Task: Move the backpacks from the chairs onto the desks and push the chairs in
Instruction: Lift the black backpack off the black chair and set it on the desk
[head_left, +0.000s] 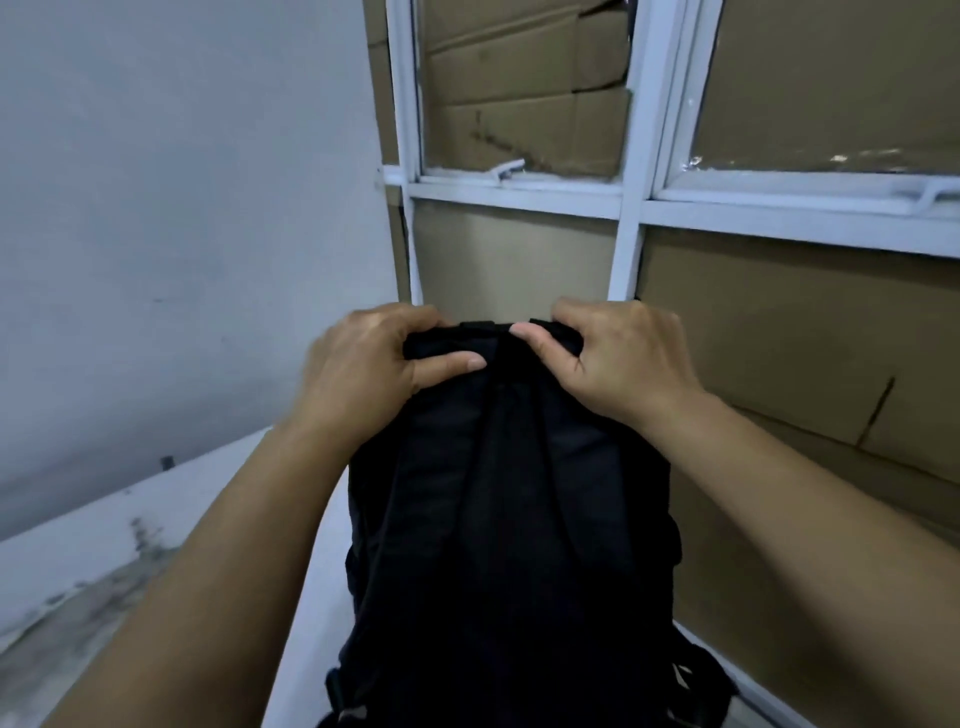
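A black backpack (511, 519) stands upright in the middle of the view, its strap side facing me. My left hand (371, 364) grips its top left corner, thumb pressed over the fabric. My right hand (618, 358) grips the top right corner the same way. The bag's lower part rests on or just above a white desk surface (218, 499) in the room's corner; the contact itself is hidden by the bag. No chair is in view.
A grey-white wall (182, 208) rises on the left. Right behind the backpack is a white-framed window (631, 208) blocked with brown cardboard (519, 130). The desk's left part is stained and worn.
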